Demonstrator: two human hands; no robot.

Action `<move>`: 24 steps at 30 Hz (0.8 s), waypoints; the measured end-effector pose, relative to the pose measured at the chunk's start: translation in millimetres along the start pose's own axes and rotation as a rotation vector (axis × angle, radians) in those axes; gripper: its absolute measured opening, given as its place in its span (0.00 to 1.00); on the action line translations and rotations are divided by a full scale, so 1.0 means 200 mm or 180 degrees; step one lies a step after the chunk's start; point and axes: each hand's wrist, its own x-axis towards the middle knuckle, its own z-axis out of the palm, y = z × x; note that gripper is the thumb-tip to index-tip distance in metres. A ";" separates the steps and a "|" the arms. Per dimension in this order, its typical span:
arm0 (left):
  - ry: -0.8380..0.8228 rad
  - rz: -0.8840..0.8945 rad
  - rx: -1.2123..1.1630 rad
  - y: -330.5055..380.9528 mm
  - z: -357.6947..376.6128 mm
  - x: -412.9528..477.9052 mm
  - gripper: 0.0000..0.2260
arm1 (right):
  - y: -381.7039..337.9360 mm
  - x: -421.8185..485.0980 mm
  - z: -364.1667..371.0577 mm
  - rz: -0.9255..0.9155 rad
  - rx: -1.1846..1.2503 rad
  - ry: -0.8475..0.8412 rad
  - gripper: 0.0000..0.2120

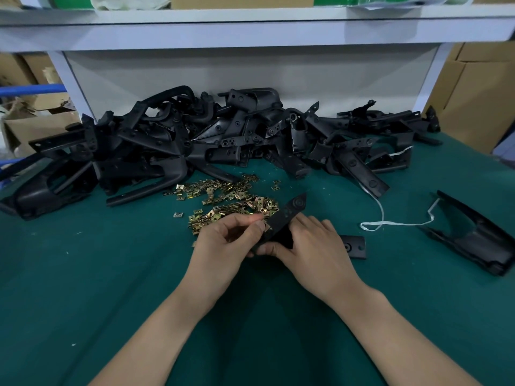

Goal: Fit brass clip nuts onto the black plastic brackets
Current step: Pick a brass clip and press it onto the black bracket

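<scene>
At centre frame, the left hand (223, 240) pinched a nut (264, 225) against the edge of a bracket (289, 211), which the right hand (315, 246) gripped at its lower end. Just above lay loose nuts (228, 199) on the green mat (83, 274); beyond them, across the upper middle, sat a bracket pile (195, 140)

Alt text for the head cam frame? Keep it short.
The left hand pinches a brass clip nut against the edge of a black plastic bracket gripped by the right hand, over a green table. Loose clip nuts and a heap of black brackets lie behind.
</scene>
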 end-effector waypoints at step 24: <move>-0.0062 0.0007 0.0129 0.00 -0.01 0.00 0.07 | 0.00 0.00 -0.01 -0.0018 -0.0038 -0.0025 0.46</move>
